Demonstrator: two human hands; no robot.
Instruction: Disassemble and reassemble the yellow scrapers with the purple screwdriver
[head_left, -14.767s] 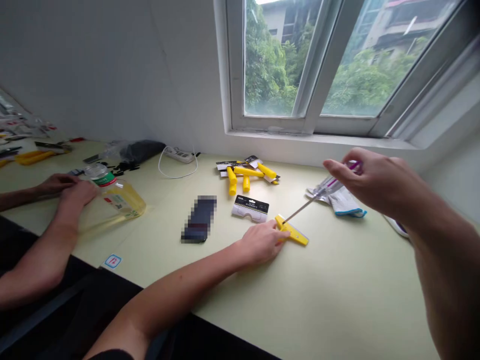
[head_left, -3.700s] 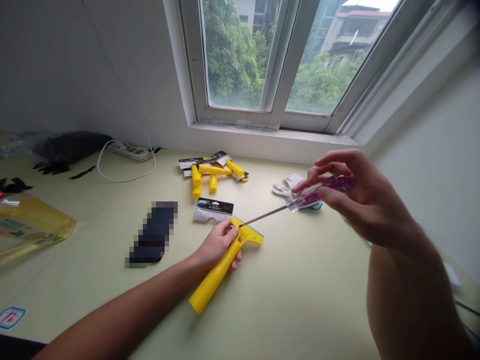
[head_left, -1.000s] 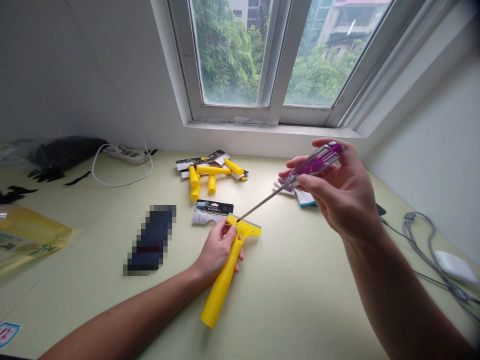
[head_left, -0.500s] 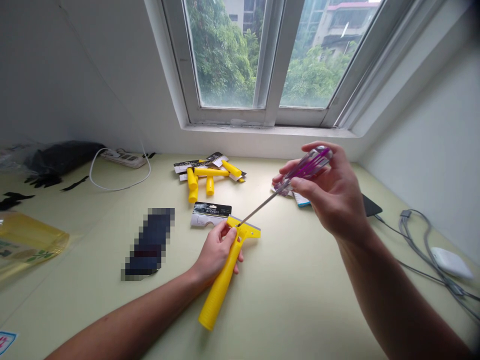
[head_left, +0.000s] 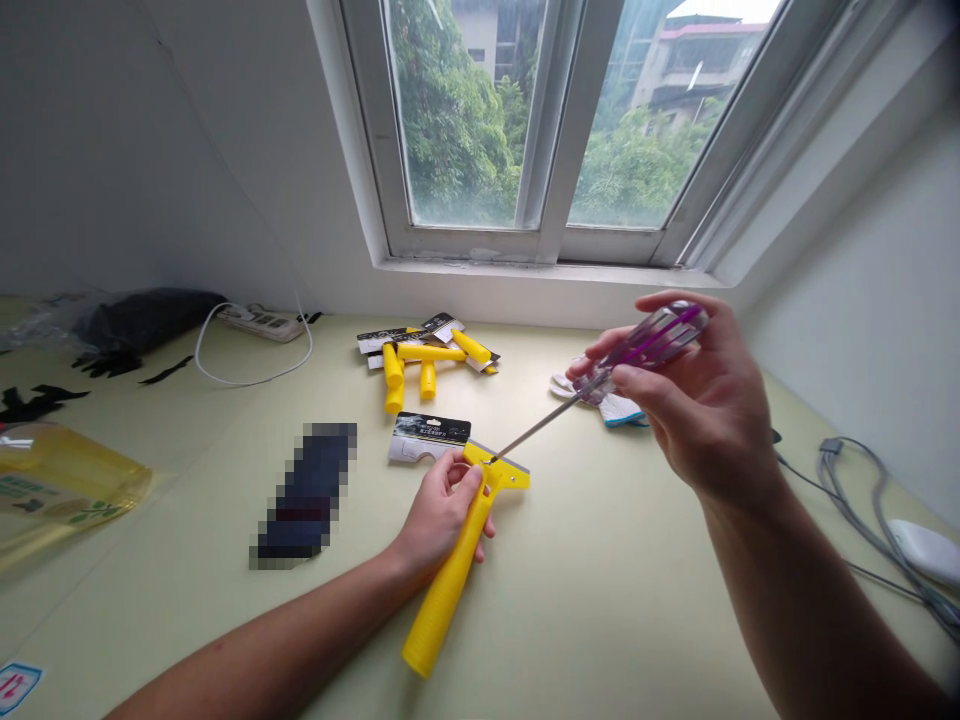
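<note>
Yellow plastic scraper (head_left: pixel 456 572) and purple-handled screwdriver (head_left: pixel 649 340); packaging card (head_left: pixel 429 438) lettering unreadable.
Scraper gripped in closed left hand (head_left: pixel 441 516); screwdriver pinched by right hand (head_left: pixel 709 410), shaft tip placed at scraper head.

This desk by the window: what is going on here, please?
A person holds a yellow scraper in their left hand and a screwdriver with a clear purple handle in their right hand. The screwdriver's thin metal shaft reaches down, and its tip is right at the scraper's head. Behind the hands lie a packaging card, more yellow handles and a white glove.
</note>
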